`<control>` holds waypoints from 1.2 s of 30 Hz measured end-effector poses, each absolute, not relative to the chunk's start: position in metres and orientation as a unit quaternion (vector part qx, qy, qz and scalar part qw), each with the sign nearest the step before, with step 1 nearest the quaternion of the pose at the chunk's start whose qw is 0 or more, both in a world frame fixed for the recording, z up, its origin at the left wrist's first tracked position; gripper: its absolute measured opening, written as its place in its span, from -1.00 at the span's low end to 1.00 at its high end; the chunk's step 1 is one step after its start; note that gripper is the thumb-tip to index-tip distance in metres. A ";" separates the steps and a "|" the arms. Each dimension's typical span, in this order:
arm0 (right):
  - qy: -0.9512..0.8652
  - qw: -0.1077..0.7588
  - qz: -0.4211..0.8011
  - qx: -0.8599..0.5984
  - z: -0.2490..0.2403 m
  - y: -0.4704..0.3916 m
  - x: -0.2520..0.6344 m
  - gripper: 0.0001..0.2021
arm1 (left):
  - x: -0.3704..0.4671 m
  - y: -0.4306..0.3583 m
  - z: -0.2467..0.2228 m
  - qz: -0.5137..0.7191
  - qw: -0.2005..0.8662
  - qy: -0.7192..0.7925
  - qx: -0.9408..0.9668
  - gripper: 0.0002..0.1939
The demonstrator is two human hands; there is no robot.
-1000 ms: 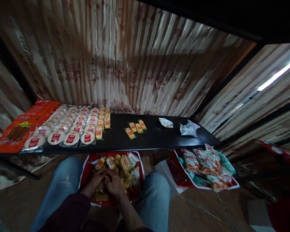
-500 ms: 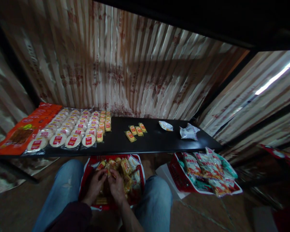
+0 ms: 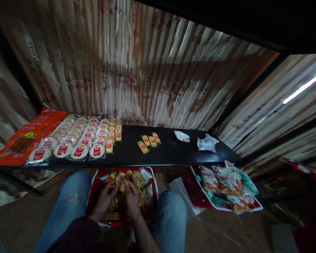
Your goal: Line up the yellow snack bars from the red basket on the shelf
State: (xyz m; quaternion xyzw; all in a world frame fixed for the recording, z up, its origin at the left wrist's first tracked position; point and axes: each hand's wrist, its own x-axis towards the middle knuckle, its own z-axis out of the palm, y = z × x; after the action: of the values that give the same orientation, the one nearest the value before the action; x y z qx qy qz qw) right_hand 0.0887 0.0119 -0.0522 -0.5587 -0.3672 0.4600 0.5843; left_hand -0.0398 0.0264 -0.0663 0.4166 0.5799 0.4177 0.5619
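The left hand (image 3: 105,200), fingers curled and nearly closed, pinches one side of a small oblong yellow packet (image 3: 120,184) — clear, crinkly wrapping — above a red basket (image 3: 95,183) of similar packets; the right hand (image 3: 132,200) grips its other side narrowly. Farther right, a puffy silvery pouch (image 3: 206,144) lies on the glossy black shelf (image 3: 171,154), above pillow-shaped bags (image 3: 222,179).
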 end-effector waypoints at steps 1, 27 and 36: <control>-0.352 0.590 0.467 -0.557 -0.053 0.013 0.090 -0.67 | -0.040 0.026 -0.066 0.423 0.570 0.574 0.409 -0.38; -0.156 0.597 0.588 -0.523 -0.050 0.015 0.093 -0.58 | -0.044 0.031 -0.060 0.454 0.692 0.482 0.289 -0.48; -0.150 0.586 0.587 -0.538 -0.051 0.015 0.090 -0.66 | -0.043 0.031 -0.053 0.480 0.702 0.478 0.219 -0.50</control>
State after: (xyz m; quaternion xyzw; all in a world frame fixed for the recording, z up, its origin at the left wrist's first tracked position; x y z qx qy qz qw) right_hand 0.0902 0.0152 -0.0511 -0.5382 -0.1502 0.5869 0.5859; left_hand -0.0432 0.0307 -0.0535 0.2193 0.4778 0.4802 0.7022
